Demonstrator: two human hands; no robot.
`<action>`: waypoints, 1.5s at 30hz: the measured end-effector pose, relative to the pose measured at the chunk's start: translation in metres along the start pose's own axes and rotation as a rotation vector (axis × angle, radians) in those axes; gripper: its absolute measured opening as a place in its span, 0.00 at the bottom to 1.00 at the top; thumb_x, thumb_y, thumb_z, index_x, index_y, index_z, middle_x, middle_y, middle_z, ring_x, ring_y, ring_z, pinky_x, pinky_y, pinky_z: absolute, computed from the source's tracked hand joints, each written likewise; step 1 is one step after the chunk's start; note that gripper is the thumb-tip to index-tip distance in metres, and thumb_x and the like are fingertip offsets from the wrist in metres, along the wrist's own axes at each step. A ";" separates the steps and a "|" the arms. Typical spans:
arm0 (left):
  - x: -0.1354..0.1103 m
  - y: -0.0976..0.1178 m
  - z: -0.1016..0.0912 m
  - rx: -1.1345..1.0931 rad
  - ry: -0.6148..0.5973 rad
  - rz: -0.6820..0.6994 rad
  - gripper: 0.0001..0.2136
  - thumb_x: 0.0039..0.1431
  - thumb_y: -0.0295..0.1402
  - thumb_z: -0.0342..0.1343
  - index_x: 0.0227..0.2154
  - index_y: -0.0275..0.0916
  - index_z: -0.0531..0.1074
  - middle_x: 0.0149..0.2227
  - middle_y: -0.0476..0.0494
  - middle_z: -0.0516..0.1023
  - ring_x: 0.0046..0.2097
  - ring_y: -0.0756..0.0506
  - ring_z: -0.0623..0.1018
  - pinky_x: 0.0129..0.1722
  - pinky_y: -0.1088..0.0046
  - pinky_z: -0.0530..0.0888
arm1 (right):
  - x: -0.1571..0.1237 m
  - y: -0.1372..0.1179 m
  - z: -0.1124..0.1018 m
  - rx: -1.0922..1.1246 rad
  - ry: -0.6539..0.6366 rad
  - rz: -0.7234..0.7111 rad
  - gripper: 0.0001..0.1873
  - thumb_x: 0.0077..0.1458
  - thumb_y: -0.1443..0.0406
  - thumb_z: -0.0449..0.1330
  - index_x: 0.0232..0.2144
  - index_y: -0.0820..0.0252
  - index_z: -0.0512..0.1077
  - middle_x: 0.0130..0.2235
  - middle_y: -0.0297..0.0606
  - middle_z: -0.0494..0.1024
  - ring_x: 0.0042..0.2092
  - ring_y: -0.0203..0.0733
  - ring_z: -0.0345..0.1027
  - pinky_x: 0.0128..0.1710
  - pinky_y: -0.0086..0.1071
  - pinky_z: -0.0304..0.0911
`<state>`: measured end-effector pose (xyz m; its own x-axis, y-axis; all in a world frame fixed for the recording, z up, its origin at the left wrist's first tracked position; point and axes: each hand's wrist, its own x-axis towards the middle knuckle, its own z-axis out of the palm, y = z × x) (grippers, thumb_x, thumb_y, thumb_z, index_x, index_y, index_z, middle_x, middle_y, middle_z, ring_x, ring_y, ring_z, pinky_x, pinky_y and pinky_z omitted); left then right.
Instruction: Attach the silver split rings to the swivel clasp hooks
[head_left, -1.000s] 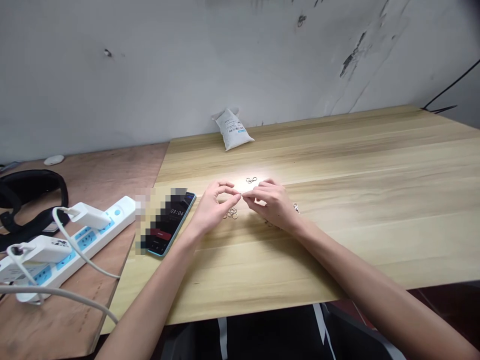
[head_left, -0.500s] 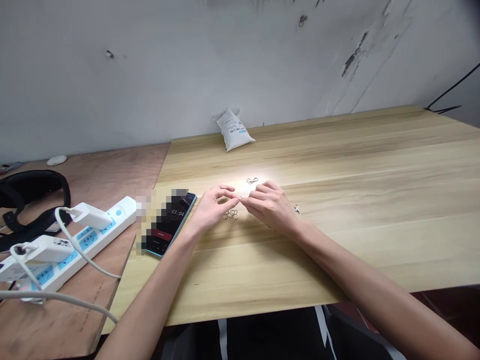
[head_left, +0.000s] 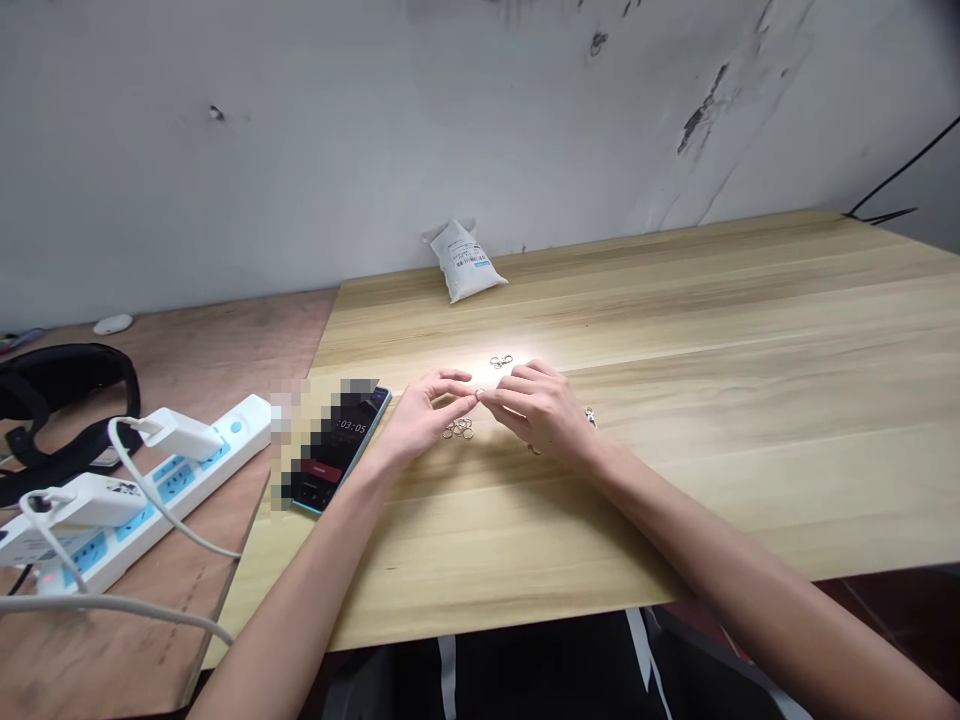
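Ring (head_left: 478, 392) pinched between fingers, left hand (head_left: 421, 418) and right hand (head_left: 546, 412), well inside table (head_left: 750, 400) edges.

1. Phone (head_left: 335, 452), lying flat on the table: screen shows timer digits "03:05" in white; the smaller text under them is too small to read.
2. White bag (head_left: 466, 262) by the wall: printed label with barcode and blue strip, characters illegible.
3. Metal rings (head_left: 459, 429): too small, no marking readable.
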<state>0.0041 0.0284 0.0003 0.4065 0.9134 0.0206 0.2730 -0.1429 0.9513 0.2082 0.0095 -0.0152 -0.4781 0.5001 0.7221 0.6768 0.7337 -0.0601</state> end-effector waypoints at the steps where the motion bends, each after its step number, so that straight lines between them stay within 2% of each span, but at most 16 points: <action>1: -0.001 0.002 0.000 0.020 0.007 0.007 0.10 0.54 0.41 0.63 0.34 0.40 0.80 0.53 0.38 0.72 0.56 0.39 0.72 0.52 0.61 0.73 | 0.000 0.000 0.001 0.044 0.002 0.030 0.09 0.64 0.68 0.55 0.33 0.57 0.75 0.26 0.32 0.78 0.30 0.36 0.66 0.36 0.32 0.55; 4: -0.003 0.008 0.002 0.178 0.059 0.082 0.07 0.57 0.39 0.61 0.32 0.41 0.79 0.52 0.40 0.72 0.56 0.40 0.72 0.51 0.60 0.73 | 0.000 -0.003 0.001 0.239 -0.008 0.152 0.07 0.62 0.69 0.56 0.33 0.58 0.74 0.27 0.32 0.78 0.29 0.34 0.67 0.36 0.31 0.57; 8: -0.006 0.014 0.006 0.475 0.200 0.273 0.03 0.58 0.32 0.59 0.31 0.43 0.78 0.50 0.44 0.74 0.56 0.41 0.70 0.57 0.57 0.66 | 0.002 -0.011 -0.003 0.594 -0.094 0.408 0.06 0.60 0.69 0.54 0.38 0.58 0.71 0.29 0.34 0.78 0.30 0.34 0.69 0.32 0.30 0.60; 11: -0.007 0.015 0.008 0.631 0.237 0.373 0.04 0.58 0.31 0.59 0.32 0.44 0.78 0.51 0.45 0.74 0.56 0.40 0.69 0.57 0.58 0.65 | 0.005 -0.017 -0.006 0.907 -0.160 0.604 0.05 0.60 0.66 0.53 0.38 0.58 0.68 0.27 0.33 0.77 0.30 0.36 0.70 0.28 0.29 0.61; 15: -0.008 0.014 0.009 0.781 0.275 0.463 0.04 0.58 0.31 0.58 0.30 0.44 0.77 0.52 0.45 0.74 0.58 0.38 0.68 0.57 0.57 0.62 | 0.008 -0.017 -0.006 1.281 -0.167 0.810 0.03 0.57 0.65 0.57 0.36 0.57 0.65 0.25 0.33 0.77 0.26 0.35 0.69 0.28 0.30 0.63; 18: -0.008 0.014 0.008 0.837 0.288 0.511 0.05 0.58 0.31 0.57 0.29 0.44 0.76 0.52 0.45 0.74 0.59 0.38 0.67 0.57 0.57 0.61 | 0.008 -0.015 -0.006 1.433 -0.202 0.877 0.04 0.56 0.66 0.58 0.34 0.57 0.65 0.27 0.35 0.80 0.26 0.34 0.68 0.29 0.30 0.64; 22: -0.008 0.014 0.007 0.858 0.299 0.568 0.05 0.58 0.30 0.57 0.29 0.44 0.76 0.52 0.45 0.75 0.59 0.38 0.68 0.56 0.58 0.62 | 0.008 -0.015 -0.006 1.573 -0.202 0.896 0.03 0.56 0.66 0.58 0.33 0.58 0.66 0.28 0.37 0.80 0.28 0.35 0.69 0.29 0.29 0.64; 26: -0.007 0.012 0.005 0.858 0.311 0.586 0.04 0.57 0.30 0.58 0.28 0.44 0.75 0.52 0.46 0.76 0.60 0.38 0.68 0.58 0.56 0.60 | 0.010 -0.017 -0.007 1.670 -0.181 0.936 0.03 0.55 0.67 0.57 0.31 0.57 0.65 0.27 0.37 0.80 0.27 0.36 0.69 0.26 0.29 0.61; 30: -0.006 0.012 0.004 0.882 0.319 0.608 0.04 0.57 0.30 0.59 0.27 0.44 0.74 0.52 0.46 0.76 0.60 0.38 0.68 0.59 0.55 0.60 | 0.014 -0.014 -0.009 1.709 -0.164 1.019 0.04 0.52 0.68 0.56 0.31 0.56 0.62 0.27 0.37 0.79 0.23 0.34 0.64 0.26 0.31 0.60; 33: -0.007 0.012 0.004 0.914 0.301 0.599 0.04 0.56 0.29 0.59 0.27 0.44 0.74 0.53 0.45 0.75 0.61 0.38 0.67 0.60 0.55 0.59 | 0.013 -0.006 -0.010 1.535 -0.047 1.072 0.05 0.54 0.66 0.53 0.35 0.57 0.62 0.29 0.38 0.80 0.22 0.35 0.62 0.28 0.33 0.62; 35: -0.007 0.012 0.005 0.904 0.280 0.549 0.04 0.55 0.28 0.59 0.26 0.43 0.73 0.53 0.45 0.75 0.61 0.37 0.67 0.59 0.55 0.60 | 0.009 -0.001 -0.009 1.223 0.022 0.998 0.06 0.57 0.64 0.51 0.38 0.58 0.63 0.32 0.39 0.80 0.23 0.36 0.63 0.29 0.34 0.63; 40: -0.007 0.011 0.007 0.803 0.290 0.460 0.05 0.54 0.28 0.60 0.25 0.42 0.71 0.52 0.46 0.75 0.59 0.38 0.68 0.57 0.56 0.61 | 0.002 -0.009 -0.003 0.222 -0.083 0.374 0.10 0.60 0.61 0.58 0.42 0.59 0.71 0.41 0.42 0.78 0.35 0.40 0.68 0.38 0.35 0.59; 42: -0.007 0.013 0.008 0.769 0.274 0.457 0.06 0.55 0.29 0.60 0.25 0.42 0.71 0.51 0.46 0.75 0.59 0.39 0.68 0.58 0.56 0.62 | 0.003 -0.016 -0.001 -0.021 -0.109 0.228 0.10 0.61 0.60 0.57 0.40 0.60 0.73 0.41 0.43 0.78 0.38 0.42 0.68 0.38 0.36 0.56; 45: -0.009 0.017 0.011 0.738 0.242 0.453 0.06 0.55 0.28 0.59 0.24 0.42 0.70 0.51 0.45 0.75 0.59 0.39 0.68 0.58 0.58 0.62 | 0.006 -0.021 -0.001 -0.266 -0.098 0.118 0.10 0.63 0.65 0.54 0.31 0.61 0.73 0.36 0.42 0.78 0.37 0.43 0.67 0.36 0.37 0.52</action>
<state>0.0145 0.0139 0.0132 0.4391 0.7536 0.4892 0.6558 -0.6410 0.3988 0.1910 -0.0034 -0.0088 -0.4304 0.6259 0.6504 0.8474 0.5284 0.0523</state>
